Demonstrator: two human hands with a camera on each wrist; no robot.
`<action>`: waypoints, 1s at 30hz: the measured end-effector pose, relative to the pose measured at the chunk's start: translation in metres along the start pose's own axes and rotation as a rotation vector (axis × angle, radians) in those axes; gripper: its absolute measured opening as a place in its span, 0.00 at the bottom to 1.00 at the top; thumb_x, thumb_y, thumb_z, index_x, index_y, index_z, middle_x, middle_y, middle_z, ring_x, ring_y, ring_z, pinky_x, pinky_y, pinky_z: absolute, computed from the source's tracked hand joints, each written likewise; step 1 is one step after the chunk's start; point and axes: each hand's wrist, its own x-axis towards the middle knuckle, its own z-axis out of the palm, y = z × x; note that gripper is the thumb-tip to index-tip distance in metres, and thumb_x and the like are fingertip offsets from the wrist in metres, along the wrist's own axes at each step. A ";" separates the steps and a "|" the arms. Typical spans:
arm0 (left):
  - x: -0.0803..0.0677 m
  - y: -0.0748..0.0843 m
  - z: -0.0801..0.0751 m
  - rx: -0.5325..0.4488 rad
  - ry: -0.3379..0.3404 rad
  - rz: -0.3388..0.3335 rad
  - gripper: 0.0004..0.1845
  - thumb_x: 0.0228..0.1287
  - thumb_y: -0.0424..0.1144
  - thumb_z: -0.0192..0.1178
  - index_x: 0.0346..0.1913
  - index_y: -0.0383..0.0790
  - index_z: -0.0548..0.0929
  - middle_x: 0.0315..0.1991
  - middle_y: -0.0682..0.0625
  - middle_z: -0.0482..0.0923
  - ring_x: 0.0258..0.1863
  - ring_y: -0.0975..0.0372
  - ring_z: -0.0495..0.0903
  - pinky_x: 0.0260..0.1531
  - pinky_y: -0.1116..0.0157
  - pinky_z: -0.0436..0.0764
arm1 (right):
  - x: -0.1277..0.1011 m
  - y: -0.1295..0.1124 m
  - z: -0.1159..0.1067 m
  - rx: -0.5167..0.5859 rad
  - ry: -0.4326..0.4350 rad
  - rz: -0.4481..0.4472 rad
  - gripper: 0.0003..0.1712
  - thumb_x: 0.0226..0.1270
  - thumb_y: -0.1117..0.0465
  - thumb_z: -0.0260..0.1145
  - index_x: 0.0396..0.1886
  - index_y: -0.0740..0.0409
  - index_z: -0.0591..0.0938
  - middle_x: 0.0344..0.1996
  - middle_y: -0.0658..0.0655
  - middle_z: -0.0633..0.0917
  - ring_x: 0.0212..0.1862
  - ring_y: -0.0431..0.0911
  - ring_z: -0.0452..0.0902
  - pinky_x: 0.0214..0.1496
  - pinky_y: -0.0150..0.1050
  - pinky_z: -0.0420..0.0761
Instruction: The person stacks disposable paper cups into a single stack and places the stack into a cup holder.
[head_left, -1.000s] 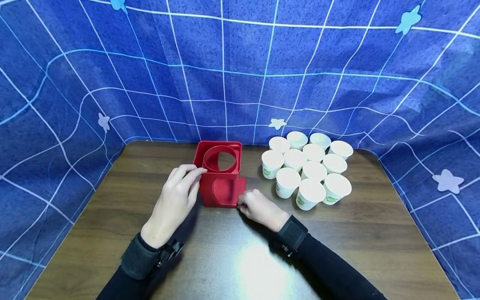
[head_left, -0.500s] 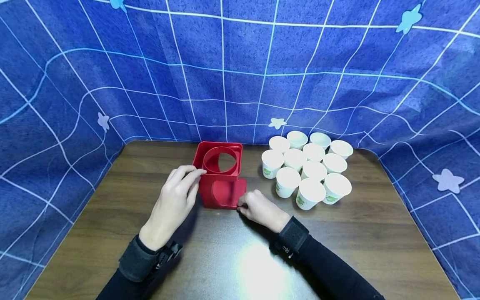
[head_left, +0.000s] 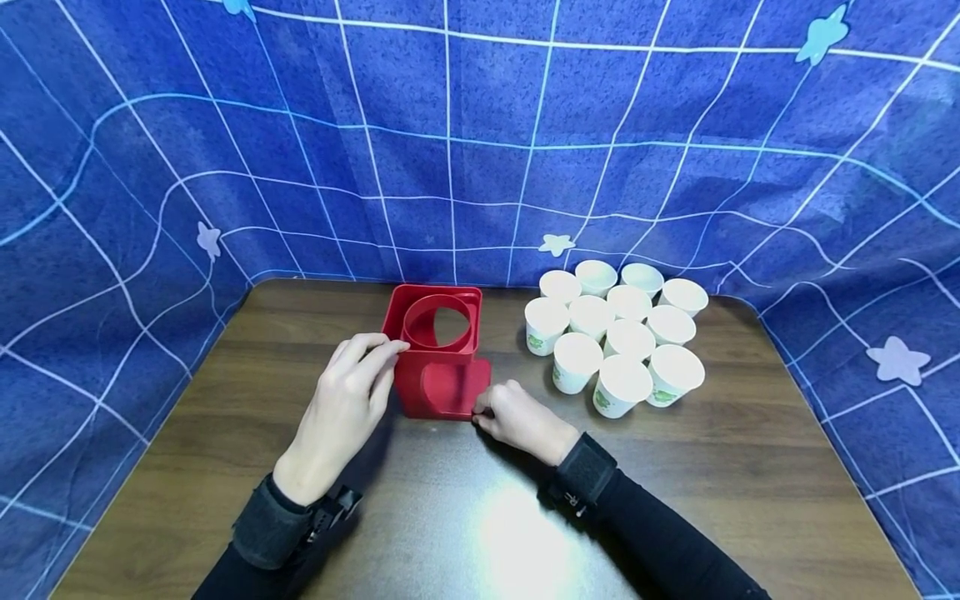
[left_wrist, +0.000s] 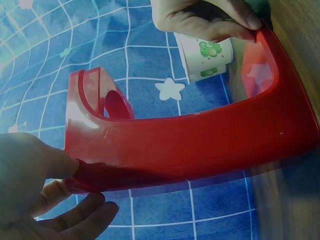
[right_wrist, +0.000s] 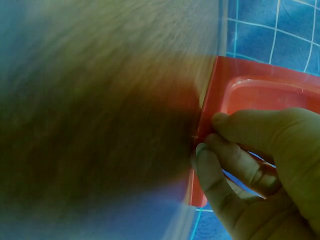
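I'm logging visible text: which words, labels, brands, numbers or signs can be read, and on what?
"R": right wristband, probably this letter; the marks beside it are blurred.
Left wristband: any marking too small to read.
White cups: green pictures, no readable words.
Red holder: no text visible.

From my end I see a brown wood-grain worktop (head_left: 750, 458), a bright glare (head_left: 525, 533) on its near part; on it, a red holder (head_left: 450, 390) stands towards the back, left of twelve upright white paper cups (head_left: 628, 340) in a close cluster, some showing green prints
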 end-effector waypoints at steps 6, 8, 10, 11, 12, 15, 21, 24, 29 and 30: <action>-0.003 -0.001 -0.002 -0.003 0.007 -0.006 0.18 0.61 0.23 0.69 0.54 0.36 0.87 0.48 0.43 0.82 0.44 0.53 0.79 0.45 0.60 0.83 | 0.001 -0.002 0.002 -0.007 -0.001 -0.013 0.05 0.64 0.68 0.72 0.29 0.55 0.90 0.26 0.47 0.89 0.31 0.40 0.85 0.36 0.33 0.82; -0.003 -0.001 -0.003 -0.009 0.013 -0.005 0.18 0.61 0.23 0.69 0.54 0.36 0.87 0.48 0.43 0.83 0.44 0.53 0.79 0.45 0.62 0.81 | 0.001 -0.003 0.002 -0.010 0.000 -0.014 0.05 0.64 0.68 0.72 0.29 0.56 0.90 0.26 0.47 0.90 0.31 0.40 0.85 0.36 0.34 0.82; -0.004 -0.002 -0.004 -0.012 0.017 -0.006 0.18 0.61 0.23 0.68 0.54 0.36 0.87 0.48 0.43 0.83 0.44 0.53 0.79 0.46 0.62 0.81 | 0.002 -0.005 0.003 -0.008 0.000 -0.008 0.05 0.64 0.67 0.72 0.30 0.55 0.90 0.27 0.48 0.90 0.32 0.41 0.85 0.36 0.33 0.82; -0.004 -0.002 -0.004 -0.010 0.018 -0.008 0.18 0.61 0.23 0.68 0.54 0.36 0.87 0.48 0.43 0.83 0.44 0.53 0.79 0.46 0.62 0.81 | 0.003 -0.005 0.003 -0.005 -0.001 -0.006 0.04 0.64 0.67 0.72 0.30 0.55 0.90 0.27 0.48 0.90 0.32 0.41 0.85 0.36 0.33 0.82; -0.005 -0.002 -0.005 -0.008 0.017 -0.010 0.18 0.61 0.23 0.68 0.54 0.36 0.87 0.48 0.43 0.83 0.44 0.53 0.79 0.46 0.62 0.81 | 0.003 -0.006 0.003 -0.001 -0.007 -0.001 0.04 0.64 0.67 0.72 0.30 0.55 0.90 0.27 0.48 0.90 0.32 0.41 0.85 0.36 0.33 0.82; -0.006 -0.003 -0.007 0.001 0.014 -0.019 0.18 0.61 0.23 0.68 0.54 0.36 0.87 0.48 0.43 0.83 0.45 0.53 0.79 0.46 0.61 0.81 | 0.004 -0.007 0.004 0.015 -0.018 0.004 0.04 0.65 0.67 0.72 0.31 0.56 0.90 0.28 0.48 0.90 0.33 0.40 0.85 0.36 0.31 0.82; -0.007 -0.003 -0.009 0.004 0.018 -0.025 0.18 0.62 0.23 0.68 0.55 0.36 0.87 0.48 0.42 0.82 0.45 0.53 0.79 0.46 0.60 0.81 | 0.006 -0.009 0.005 0.025 -0.011 -0.011 0.04 0.65 0.68 0.72 0.30 0.57 0.90 0.27 0.48 0.90 0.31 0.40 0.84 0.35 0.30 0.81; -0.007 -0.003 -0.010 0.007 0.019 -0.024 0.18 0.62 0.23 0.67 0.55 0.36 0.87 0.48 0.43 0.82 0.45 0.53 0.79 0.45 0.61 0.81 | 0.006 -0.009 0.006 0.022 0.000 -0.016 0.04 0.64 0.68 0.72 0.30 0.57 0.89 0.27 0.48 0.90 0.31 0.40 0.85 0.35 0.30 0.82; -0.008 -0.004 -0.011 0.006 0.021 -0.014 0.18 0.62 0.23 0.67 0.55 0.36 0.87 0.48 0.42 0.82 0.45 0.53 0.79 0.45 0.61 0.80 | 0.005 -0.010 0.006 0.025 -0.003 -0.016 0.04 0.66 0.68 0.71 0.31 0.57 0.90 0.28 0.49 0.90 0.32 0.40 0.85 0.36 0.31 0.83; -0.008 -0.004 -0.012 0.011 0.014 -0.010 0.18 0.63 0.24 0.67 0.55 0.37 0.87 0.48 0.42 0.82 0.46 0.52 0.79 0.46 0.60 0.81 | 0.005 -0.010 0.006 0.025 -0.006 -0.018 0.05 0.66 0.68 0.71 0.31 0.57 0.90 0.28 0.49 0.90 0.32 0.40 0.85 0.36 0.32 0.83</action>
